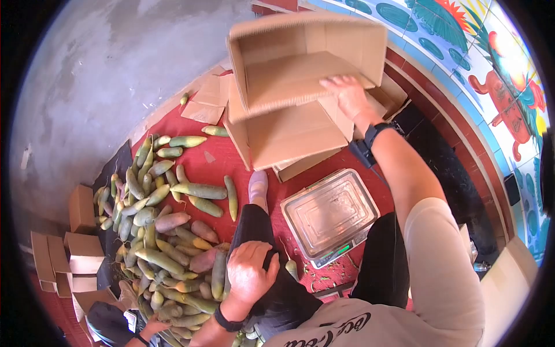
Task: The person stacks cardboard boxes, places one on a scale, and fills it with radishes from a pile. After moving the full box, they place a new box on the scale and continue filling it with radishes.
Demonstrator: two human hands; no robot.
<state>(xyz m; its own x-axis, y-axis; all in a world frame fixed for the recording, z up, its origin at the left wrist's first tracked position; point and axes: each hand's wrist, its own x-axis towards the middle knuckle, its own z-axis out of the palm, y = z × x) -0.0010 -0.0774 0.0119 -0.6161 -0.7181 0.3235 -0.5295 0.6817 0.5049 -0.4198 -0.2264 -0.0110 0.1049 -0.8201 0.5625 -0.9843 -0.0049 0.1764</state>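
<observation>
My right hand point(347, 95) reaches forward and grips the lower front edge of an open cardboard box point(306, 75), with its fingertips over the rim. This box is tilted with its mouth facing me. It sits above a second open cardboard box point(295, 136). My left hand point(251, 269) rests on my bent knee, its fingers draped over the trouser leg and the thumb apart, holding nothing. Left of that knee lies a large heap of green radishes point(162, 260), some with a purplish skin. A flat metal-topped scale point(329, 214) with a lit green display stands between my legs.
Flattened cardboard point(208, 101) lies by the grey wall point(115, 75). Several small cardboard boxes point(84, 254) stand at the left. Another person's hand point(151, 327) is at the heap's lower edge. A lone radish point(291, 267) lies beside the scale on the red floor covering point(191, 156).
</observation>
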